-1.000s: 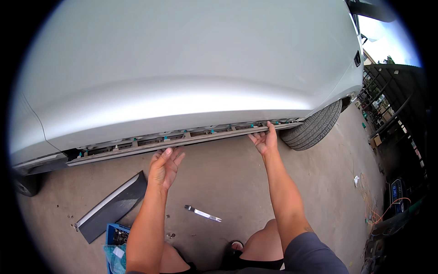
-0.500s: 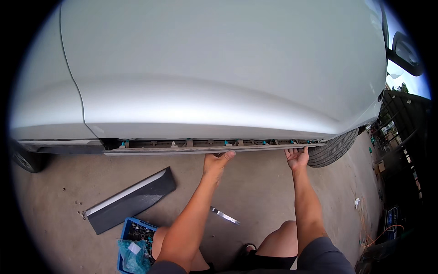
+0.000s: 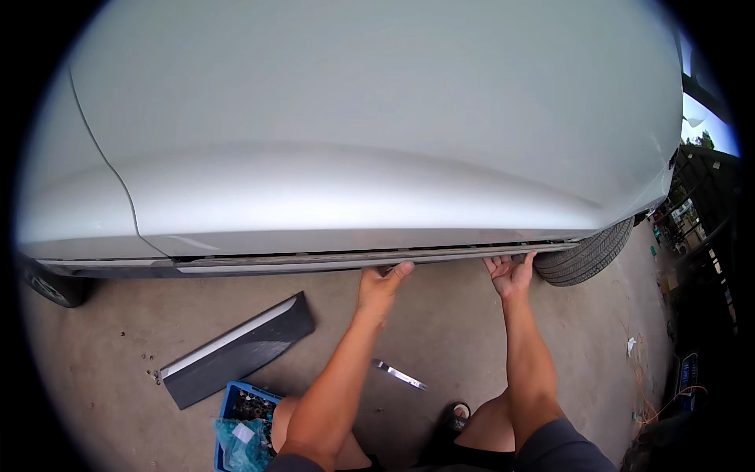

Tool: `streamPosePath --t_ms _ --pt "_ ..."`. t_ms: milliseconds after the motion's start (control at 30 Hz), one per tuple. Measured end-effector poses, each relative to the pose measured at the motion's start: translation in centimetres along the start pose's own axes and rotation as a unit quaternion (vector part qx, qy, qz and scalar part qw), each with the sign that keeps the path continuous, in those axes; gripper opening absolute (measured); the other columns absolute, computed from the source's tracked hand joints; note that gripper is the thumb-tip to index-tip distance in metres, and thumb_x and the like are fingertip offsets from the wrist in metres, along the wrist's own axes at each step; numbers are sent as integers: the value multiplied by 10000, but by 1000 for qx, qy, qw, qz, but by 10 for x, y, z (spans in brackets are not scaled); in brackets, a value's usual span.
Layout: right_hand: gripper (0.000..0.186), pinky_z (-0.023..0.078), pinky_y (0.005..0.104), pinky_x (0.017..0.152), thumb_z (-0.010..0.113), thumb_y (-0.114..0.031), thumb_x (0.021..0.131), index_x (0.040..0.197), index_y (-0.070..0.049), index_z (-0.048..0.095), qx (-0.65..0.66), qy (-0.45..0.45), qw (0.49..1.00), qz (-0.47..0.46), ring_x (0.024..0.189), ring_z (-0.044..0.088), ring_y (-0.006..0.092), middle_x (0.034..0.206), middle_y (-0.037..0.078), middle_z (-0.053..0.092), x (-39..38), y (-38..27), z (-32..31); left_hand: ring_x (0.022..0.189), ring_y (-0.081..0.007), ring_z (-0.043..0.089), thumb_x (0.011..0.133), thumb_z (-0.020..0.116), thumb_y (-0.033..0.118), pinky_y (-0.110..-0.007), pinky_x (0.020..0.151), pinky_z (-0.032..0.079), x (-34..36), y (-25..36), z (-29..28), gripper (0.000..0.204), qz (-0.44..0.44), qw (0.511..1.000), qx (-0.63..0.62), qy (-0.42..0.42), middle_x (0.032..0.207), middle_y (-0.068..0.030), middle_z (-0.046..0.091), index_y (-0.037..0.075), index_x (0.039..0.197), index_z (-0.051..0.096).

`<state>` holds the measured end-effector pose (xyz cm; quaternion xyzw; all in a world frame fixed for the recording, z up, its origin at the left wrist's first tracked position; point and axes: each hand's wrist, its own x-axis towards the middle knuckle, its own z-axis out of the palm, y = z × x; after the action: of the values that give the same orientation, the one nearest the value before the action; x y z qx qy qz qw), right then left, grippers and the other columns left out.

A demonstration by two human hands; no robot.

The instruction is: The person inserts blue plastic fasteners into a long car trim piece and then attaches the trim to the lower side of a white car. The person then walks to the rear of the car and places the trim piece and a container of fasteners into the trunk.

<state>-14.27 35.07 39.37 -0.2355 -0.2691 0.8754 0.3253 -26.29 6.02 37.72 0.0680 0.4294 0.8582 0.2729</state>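
A long, narrow lower door trim panel [image 3: 314, 263] runs along the bottom of a silver car door [image 3: 377, 181]. My left hand [image 3: 381, 288] holds the panel near its middle, thumb up at the lower edge; its other fingers are mostly hidden under the panel. Farther right, close to the tire, my right hand [image 3: 511, 274] supports the same panel from below. Its palm faces up, with thumb and fingers spread against the lower edge. A thin dark gap separates the panel's top from the door, narrowing toward the right.
A black tire [image 3: 586, 258] stands right of my right hand. On the concrete floor lie a dark panel with a silver strip [image 3: 240, 346] and a flat metal tool [image 3: 401, 374]. A blue crate [image 3: 222, 405] of small parts, with a teal plastic bag [image 3: 242, 447], sits by my left knee.
The trim panel has tilted up toward the door. The gap has narrowed, and the teal clips that showed in it are now mostly hidden. Both hands remain at the panel.
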Motion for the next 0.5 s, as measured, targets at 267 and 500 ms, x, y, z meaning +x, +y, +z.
streamPosePath --t_ms 267,500 --pt "780 360 562 1131 377 -708 957 1529 -181 308 -72 1 997 -31 1421 378 352 1551 126 372 -14 -4 -1 1135 -305 624 891 770 333 -426 993 532 -6 -5 8 666 -13 999 12 32 1251 -211 589 -131 1271 483" --pt "884 342 614 1130 315 -775 924 1547 -151 241 -111 37 989 -94 1408 397 328 1538 144 361 -3 -41 -15 1190 -391 594 873 767 387 -462 992 533 10 -31 40 749 -31 999 -32 -27 1301 -237 562 -138 1307 454"
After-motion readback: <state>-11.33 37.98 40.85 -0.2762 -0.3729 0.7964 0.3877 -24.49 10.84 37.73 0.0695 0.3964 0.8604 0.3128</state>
